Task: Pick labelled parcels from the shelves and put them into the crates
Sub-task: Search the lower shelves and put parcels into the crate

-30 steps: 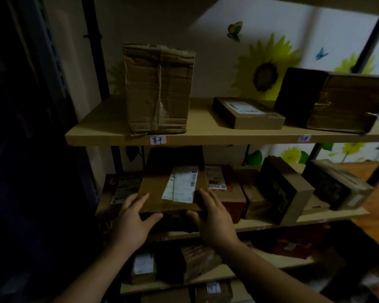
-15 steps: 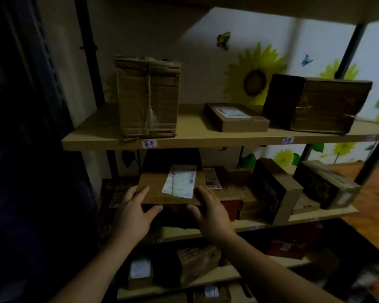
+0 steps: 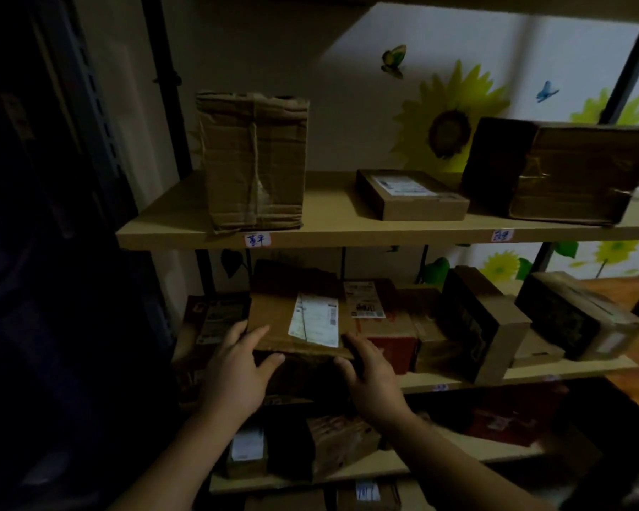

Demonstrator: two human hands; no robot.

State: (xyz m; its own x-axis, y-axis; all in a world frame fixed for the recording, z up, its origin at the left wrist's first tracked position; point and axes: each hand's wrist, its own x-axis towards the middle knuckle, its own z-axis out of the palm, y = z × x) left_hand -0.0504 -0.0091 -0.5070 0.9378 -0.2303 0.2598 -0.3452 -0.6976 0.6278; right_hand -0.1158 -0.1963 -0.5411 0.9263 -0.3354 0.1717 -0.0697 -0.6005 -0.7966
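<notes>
A brown cardboard parcel [image 3: 273, 319] with a white shipping label on top sits at the front of the middle shelf [image 3: 524, 374]. My left hand [image 3: 237, 370] grips its left front corner, fingers on top and thumb under the front edge. My right hand [image 3: 369, 378] grips the right front corner the same way. The parcel's front face is in deep shadow. No crate is in view.
Beside the held parcel stand a red box with a label [image 3: 380, 326], a dark box [image 3: 480, 322] and another [image 3: 576, 319]. The top shelf [image 3: 347, 236] carries a tall carton [image 3: 253, 160], a flat labelled box [image 3: 410, 195] and a large box [image 3: 561, 171]. More parcels fill the lower shelves.
The view has shifted slightly, so the shelves sit lower in frame. Both hands stay on the labelled parcel's front corners; the parcel has hardly moved.
</notes>
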